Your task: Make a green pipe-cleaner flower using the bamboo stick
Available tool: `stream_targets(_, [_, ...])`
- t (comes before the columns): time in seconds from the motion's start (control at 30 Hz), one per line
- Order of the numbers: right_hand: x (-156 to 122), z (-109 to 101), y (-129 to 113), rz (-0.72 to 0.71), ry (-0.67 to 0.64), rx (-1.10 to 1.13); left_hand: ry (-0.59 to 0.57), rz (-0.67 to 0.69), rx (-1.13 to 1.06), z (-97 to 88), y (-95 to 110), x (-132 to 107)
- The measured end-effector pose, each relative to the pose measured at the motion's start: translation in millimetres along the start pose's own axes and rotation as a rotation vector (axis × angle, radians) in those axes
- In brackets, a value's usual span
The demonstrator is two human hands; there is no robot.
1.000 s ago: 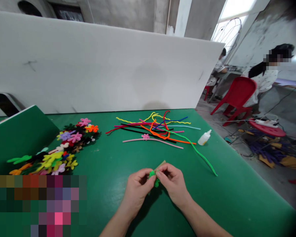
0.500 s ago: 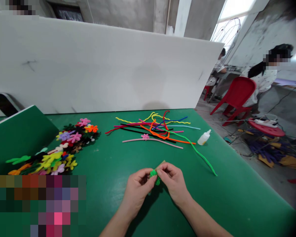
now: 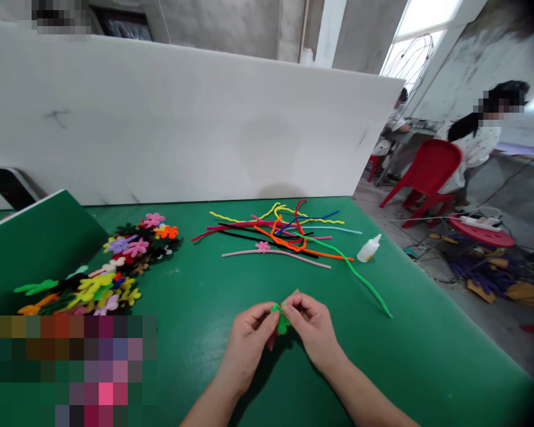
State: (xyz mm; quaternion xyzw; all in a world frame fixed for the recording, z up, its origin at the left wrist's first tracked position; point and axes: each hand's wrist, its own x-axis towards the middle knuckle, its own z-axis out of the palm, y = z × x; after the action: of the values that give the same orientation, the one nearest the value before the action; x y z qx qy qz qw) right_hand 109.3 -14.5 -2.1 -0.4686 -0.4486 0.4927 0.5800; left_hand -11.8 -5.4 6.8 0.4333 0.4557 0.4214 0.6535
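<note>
My left hand (image 3: pixel 249 338) and my right hand (image 3: pixel 311 326) meet low over the green table (image 3: pixel 204 308), both pinched on a small green felt flower (image 3: pixel 281 321). A thin tan backing piece (image 3: pixel 293 293) sticks up behind my right fingers. Beyond my hands lies a loose bunch of coloured pipe cleaners (image 3: pixel 285 228), with a pink pipe cleaner carrying a pink flower (image 3: pixel 263 247) nearest me. A long green pipe cleaner (image 3: pixel 360 279) trails off to the right.
A pile of coloured felt flowers (image 3: pixel 115 267) lies at the left beside a green board (image 3: pixel 31 249). A small white glue bottle (image 3: pixel 368 249) lies near the table's right edge. A white panel (image 3: pixel 182 118) stands behind. A person sits on a red chair (image 3: pixel 427 172) at the right.
The green flower has turned a little between my fingertips. My hands have stayed in the same spot.
</note>
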Motion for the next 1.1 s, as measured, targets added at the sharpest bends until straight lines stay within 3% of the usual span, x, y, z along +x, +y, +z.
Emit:
stream_targets(0.43, [1.1, -0.3, 1.9, 0.051, -0.010, 0.077, -0.070, 0.017, 0.037, -0.2, 1.2, 0.1])
stream_targets(0.9, [1.2, 1.3, 0.1, 0.023, -0.019, 0.052, 0.021, 0.024, 0.011, 3.2, 5.1, -2.1])
stream_targets(1.1, [4.6, -5.4, 4.6, 0.045, -0.037, 0.038, -0.043, -0.100, -0.180, -1.6, 2.3, 0.7])
